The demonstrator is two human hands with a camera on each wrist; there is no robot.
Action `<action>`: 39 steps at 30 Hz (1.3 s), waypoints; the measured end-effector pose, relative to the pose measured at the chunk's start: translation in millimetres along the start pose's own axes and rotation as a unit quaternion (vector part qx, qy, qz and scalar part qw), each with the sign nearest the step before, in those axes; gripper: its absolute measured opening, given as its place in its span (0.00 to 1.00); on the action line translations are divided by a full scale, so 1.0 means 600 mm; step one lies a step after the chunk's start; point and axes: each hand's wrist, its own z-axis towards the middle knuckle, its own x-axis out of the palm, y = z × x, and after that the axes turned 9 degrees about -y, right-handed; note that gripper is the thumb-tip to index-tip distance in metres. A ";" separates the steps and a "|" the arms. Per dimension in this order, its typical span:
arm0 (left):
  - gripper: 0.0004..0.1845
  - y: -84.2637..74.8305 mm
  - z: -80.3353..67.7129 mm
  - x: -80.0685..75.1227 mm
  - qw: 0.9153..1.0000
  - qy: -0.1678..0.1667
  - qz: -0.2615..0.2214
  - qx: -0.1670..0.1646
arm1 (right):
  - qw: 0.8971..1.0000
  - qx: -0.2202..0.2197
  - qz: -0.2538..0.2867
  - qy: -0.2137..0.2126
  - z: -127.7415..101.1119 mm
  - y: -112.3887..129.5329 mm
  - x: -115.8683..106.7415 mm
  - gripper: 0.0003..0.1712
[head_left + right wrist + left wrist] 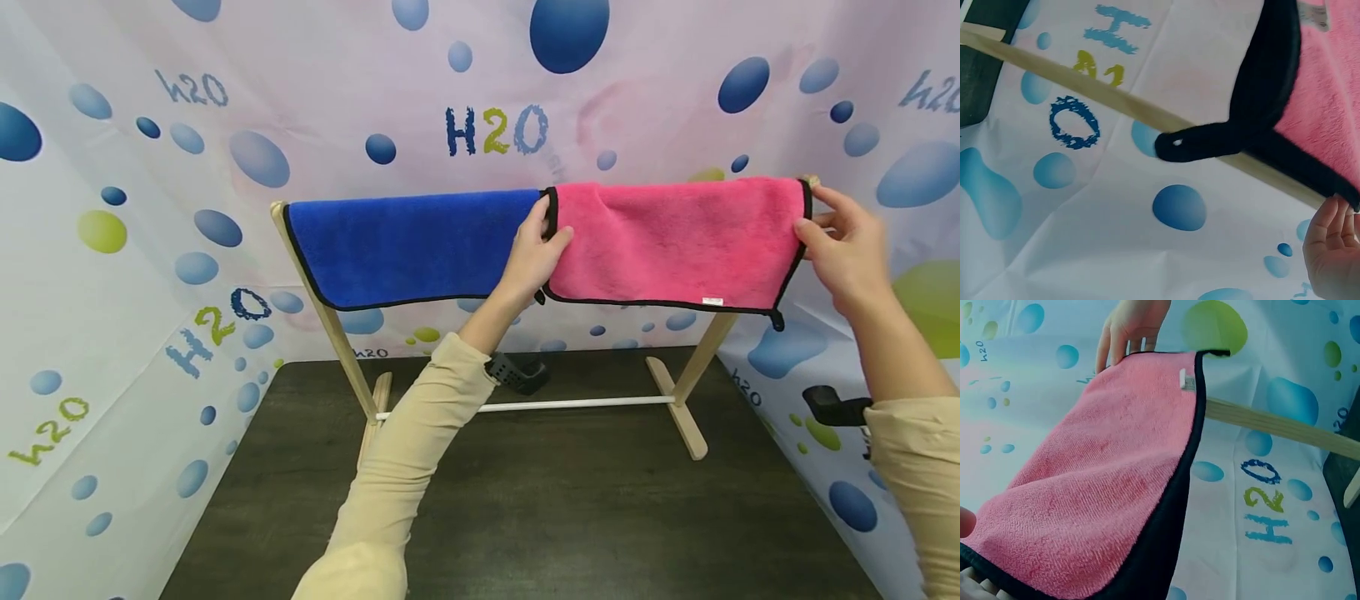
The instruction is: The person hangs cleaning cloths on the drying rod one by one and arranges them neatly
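A pink towel [675,242] with black trim hangs folded over the top of a wooden rack, a small white label near its lower edge. Its left edge is pinched by my left hand [534,258], thumb in front and fingers behind. At the opposite edge, near the rack's top right corner, my right hand [851,250] pinches the trim. A black hanging loop [1200,142] dangles from the towel's lower right corner. Beside the pink towel, a blue towel [412,250] with black trim hangs on the rack's left half. Only the left thumb and partial fingers appear in the left wrist view.
The rack's wooden legs [330,333] stand on a dark wood-grain table [570,500], joined low down by a white rod [577,405]. Behind and at both sides hangs a pale sheet [315,50] printed with blue and green spots and "H2O".
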 end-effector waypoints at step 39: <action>0.31 0.030 -0.025 -0.026 0.996 -0.020 0.046 0.077 | 0.998 -0.043 -0.003 0.042 -0.011 -0.039 0.005 0.35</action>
